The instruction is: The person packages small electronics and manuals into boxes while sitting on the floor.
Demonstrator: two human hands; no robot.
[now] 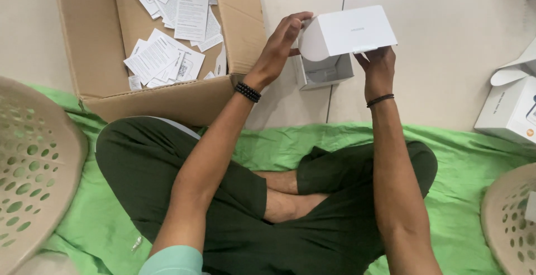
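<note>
I hold a small white box (349, 30) up in front of me with both hands. My left hand (279, 46) grips its left end, fingers curled over the top edge. My right hand (378, 68) supports it from below at the right. Under the box, on the pale tiled floor, sits a small open white tray-like box part (324, 74). I sit cross-legged in dark green clothes on a green cloth (458, 163).
An open brown cardboard carton (95, 46) with several printed paper leaflets (162, 57) lies at upper left. Beige perforated plastic baskets stand at the left (33, 169) and lower right (511, 219). Another white box (511, 110) with an open flap rests at the right edge.
</note>
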